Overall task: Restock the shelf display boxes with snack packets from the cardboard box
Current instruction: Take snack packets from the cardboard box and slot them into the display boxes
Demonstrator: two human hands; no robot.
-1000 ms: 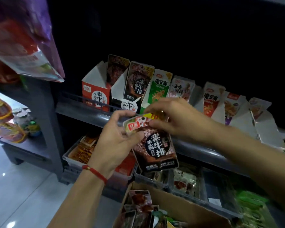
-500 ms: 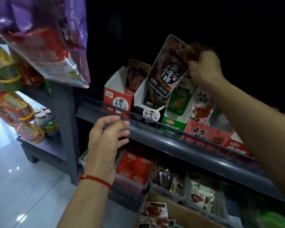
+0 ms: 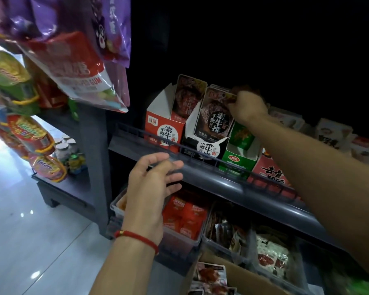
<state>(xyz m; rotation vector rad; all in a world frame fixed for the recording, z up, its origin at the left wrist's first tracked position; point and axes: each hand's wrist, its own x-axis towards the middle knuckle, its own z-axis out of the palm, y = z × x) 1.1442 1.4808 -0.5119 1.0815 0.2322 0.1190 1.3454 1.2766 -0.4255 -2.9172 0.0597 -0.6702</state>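
My right hand (image 3: 246, 105) pinches the top edge of a dark snack packet (image 3: 214, 118) that stands upright inside the black display box (image 3: 202, 146) on the shelf. A red display box (image 3: 163, 128) with a similar packet stands just left of it. A green display box (image 3: 238, 162) sits to the right, partly behind my forearm. My left hand (image 3: 152, 184) hovers in front of the shelf rail, fingers loosely spread, holding nothing. The cardboard box (image 3: 241, 277) with several packets lies at the bottom edge.
A grey rail (image 3: 232, 184) runs along the shelf front. Clear bins (image 3: 185, 218) of red and other packets fill the lower shelf. Large candy bags (image 3: 73, 60) hang at upper left. Small bottles (image 3: 66, 147) stand on a low side stand above the tiled floor (image 3: 30, 241).
My right hand has lowered the dark packet from above the boxes down into the black display box. My left hand stayed near the rail, empty.
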